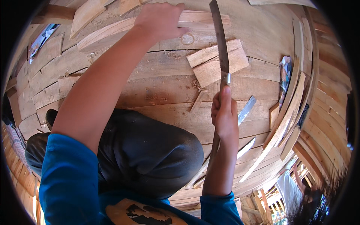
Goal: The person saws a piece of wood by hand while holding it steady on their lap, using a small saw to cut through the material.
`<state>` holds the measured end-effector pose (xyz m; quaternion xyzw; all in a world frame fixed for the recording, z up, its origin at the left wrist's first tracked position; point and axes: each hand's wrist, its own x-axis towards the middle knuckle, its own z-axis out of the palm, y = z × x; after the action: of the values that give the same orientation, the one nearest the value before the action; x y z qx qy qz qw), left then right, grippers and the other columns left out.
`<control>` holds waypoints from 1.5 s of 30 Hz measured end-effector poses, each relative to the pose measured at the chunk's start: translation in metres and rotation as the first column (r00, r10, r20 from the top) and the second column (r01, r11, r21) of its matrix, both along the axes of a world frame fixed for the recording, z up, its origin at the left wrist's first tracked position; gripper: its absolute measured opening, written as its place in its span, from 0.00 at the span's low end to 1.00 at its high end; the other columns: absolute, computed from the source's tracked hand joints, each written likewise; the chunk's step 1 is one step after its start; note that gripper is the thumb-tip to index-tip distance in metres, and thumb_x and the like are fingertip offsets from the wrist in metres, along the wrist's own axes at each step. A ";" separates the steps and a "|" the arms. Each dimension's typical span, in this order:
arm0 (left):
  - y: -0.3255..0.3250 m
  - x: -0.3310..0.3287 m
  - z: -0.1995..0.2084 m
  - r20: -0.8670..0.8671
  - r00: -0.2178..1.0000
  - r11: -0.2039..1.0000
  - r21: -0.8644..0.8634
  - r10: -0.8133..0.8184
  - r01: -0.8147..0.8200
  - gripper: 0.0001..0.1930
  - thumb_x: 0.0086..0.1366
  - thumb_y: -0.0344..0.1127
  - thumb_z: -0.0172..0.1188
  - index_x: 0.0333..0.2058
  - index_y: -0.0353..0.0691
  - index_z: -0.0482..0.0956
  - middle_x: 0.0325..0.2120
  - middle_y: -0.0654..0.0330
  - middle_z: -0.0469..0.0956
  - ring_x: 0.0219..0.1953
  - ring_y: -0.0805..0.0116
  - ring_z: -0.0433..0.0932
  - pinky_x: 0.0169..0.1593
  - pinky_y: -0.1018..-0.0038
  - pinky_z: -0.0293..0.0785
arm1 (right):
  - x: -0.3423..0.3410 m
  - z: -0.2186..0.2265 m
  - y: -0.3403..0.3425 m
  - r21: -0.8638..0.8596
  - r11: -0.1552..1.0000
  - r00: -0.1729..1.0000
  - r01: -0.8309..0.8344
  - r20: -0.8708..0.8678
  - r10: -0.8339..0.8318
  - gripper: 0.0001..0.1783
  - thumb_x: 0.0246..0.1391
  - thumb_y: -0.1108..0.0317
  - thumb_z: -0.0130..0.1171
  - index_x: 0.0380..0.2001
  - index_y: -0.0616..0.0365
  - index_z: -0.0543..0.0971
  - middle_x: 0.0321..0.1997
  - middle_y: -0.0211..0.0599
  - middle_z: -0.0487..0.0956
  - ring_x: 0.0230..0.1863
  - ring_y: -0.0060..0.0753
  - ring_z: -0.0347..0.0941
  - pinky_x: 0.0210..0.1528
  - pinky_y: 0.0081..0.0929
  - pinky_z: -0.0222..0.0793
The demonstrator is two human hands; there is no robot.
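Note:
My left hand reaches to the far side and grips a long, curved wooden board, thumb on its near side. Upright in front of me, my right hand holds a long-handled knife with its fist closed round the handle. Its dark blade points away from me, past a pale metal collar, and its tip passes over the board's right end. Whether the blade touches the board I cannot tell. Behind the blade lie pale split wood pieces on the plank floor.
A toothed saw blade and a curved blade lie right of my right hand. Wood strips lean along the right side, near a crumpled colourful wrapper. Shavings are scattered about. Another person is at lower right.

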<state>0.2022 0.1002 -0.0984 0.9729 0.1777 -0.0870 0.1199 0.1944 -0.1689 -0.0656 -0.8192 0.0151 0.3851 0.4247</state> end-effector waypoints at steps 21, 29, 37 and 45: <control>0.002 0.000 0.002 -0.005 0.999 0.998 -0.043 -0.050 0.050 0.30 0.53 0.58 0.65 0.45 0.39 0.75 0.32 0.54 0.82 0.38 0.56 0.82 0.41 0.63 0.78 | 0.008 -0.021 0.036 0.067 0.996 0.999 0.054 -0.003 -0.054 0.32 0.65 0.35 0.35 0.18 0.49 0.61 0.12 0.18 0.54 0.11 0.12 0.47 0.12 0.17 0.40; -0.005 0.003 -0.010 0.048 0.999 1.000 -0.008 0.006 -0.006 0.33 0.53 0.60 0.64 0.47 0.39 0.73 0.33 0.54 0.83 0.38 0.54 0.82 0.40 0.60 0.79 | 0.004 -0.032 0.031 0.113 0.993 0.999 0.022 0.046 -0.027 0.32 0.65 0.35 0.34 0.17 0.49 0.60 0.12 0.19 0.55 0.12 0.13 0.48 0.12 0.18 0.42; 0.001 0.008 0.000 -0.064 0.998 0.999 0.040 -0.024 0.027 0.37 0.50 0.66 0.63 0.46 0.38 0.76 0.32 0.53 0.83 0.37 0.57 0.83 0.40 0.62 0.79 | -0.017 -0.017 0.007 0.119 0.992 0.999 0.030 0.015 -0.032 0.32 0.65 0.35 0.33 0.17 0.48 0.59 0.12 0.19 0.54 0.11 0.13 0.47 0.12 0.18 0.40; 0.000 0.012 0.011 -0.090 0.996 1.000 0.006 -0.004 0.005 0.35 0.51 0.67 0.63 0.44 0.40 0.77 0.33 0.55 0.83 0.40 0.59 0.82 0.42 0.64 0.78 | -0.006 -0.016 0.015 0.116 0.993 1.000 0.024 0.001 -0.024 0.33 0.65 0.35 0.33 0.16 0.48 0.60 0.12 0.19 0.56 0.11 0.13 0.48 0.12 0.18 0.41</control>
<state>0.2147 0.1004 -0.0871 0.9687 0.1809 -0.1304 0.1086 0.1881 -0.1536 -0.0815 -0.7935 0.0020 0.3790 0.4760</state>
